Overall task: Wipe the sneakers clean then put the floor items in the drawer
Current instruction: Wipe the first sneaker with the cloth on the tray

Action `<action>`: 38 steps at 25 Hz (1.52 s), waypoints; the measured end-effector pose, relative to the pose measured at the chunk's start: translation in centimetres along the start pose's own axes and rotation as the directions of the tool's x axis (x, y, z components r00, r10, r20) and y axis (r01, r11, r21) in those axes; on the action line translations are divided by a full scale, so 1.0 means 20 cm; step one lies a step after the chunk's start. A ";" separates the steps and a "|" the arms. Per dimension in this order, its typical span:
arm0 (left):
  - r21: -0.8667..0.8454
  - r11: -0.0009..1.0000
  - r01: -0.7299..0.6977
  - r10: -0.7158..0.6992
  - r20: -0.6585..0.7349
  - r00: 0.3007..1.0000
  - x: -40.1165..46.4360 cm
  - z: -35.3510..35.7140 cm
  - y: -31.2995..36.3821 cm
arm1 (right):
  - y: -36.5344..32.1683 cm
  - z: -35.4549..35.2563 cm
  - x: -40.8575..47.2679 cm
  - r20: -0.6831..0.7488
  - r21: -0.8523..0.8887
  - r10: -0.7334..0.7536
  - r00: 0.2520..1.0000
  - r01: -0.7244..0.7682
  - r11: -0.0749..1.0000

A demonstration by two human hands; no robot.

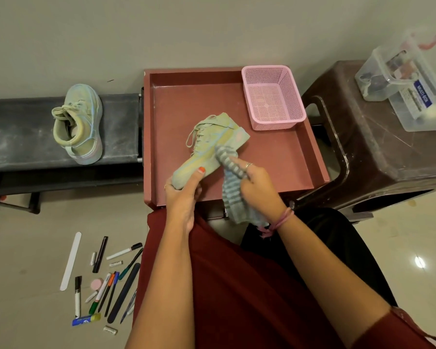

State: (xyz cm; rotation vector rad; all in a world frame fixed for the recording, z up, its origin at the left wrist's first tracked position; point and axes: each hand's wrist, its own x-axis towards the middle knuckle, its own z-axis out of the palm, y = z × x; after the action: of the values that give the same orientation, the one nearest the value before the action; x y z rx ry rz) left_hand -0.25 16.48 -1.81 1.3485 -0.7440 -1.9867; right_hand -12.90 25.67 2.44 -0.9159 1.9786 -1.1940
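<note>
My left hand (184, 191) grips the toe of a pale green sneaker (209, 144), held tilted on its side over the open maroon drawer (282, 157). A grey-and-blue striped cloth (230, 172) is bunched in my right hand (256, 183), its upper end pressed against the sneaker's side near the sole. The second sneaker (79, 122) stands upright on a dark low bench (18, 132) at the left. On the floor at lower left lie several pens, markers and nail files (103, 280).
A pink mesh basket (273, 96) sits in the drawer's back right corner. A brown plastic stool (378, 147) at the right carries clear plastic boxes (408, 79). My lap in maroon and black fabric fills the foreground. Glossy tiled floor surrounds everything.
</note>
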 end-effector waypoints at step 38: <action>0.157 0.975 -0.157 0.148 0.064 0.987 -0.02 -0.04 -0.03 | 0.04 0.10 0.09 0.078 -0.567 -0.288 0.954 0.280 0.775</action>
State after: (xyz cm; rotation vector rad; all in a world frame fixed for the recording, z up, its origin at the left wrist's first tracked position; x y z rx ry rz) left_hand 0.52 17.14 -2.32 1.2930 -1.0208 -1.8788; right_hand -12.51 23.57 0.65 -1.5613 2.3179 -0.7374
